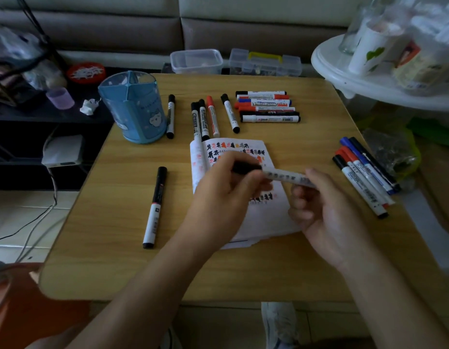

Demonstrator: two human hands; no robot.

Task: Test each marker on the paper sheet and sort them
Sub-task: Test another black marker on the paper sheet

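Above the paper sheet (pixel 268 215), the left grip (pixel 218 197) curls round the marker (pixel 283 176) cap (black). The right grip (pixel 326 212) pinches its barrel.

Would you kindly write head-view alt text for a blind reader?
The left hand grips the cap and the right hand the barrel of a marker above the scribbled paper sheet; other markers lie grouped on the wooden table.

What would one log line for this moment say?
left hand: grips black cap | right hand: holds marker | where: above paper sheet | cap seated: cannot tell
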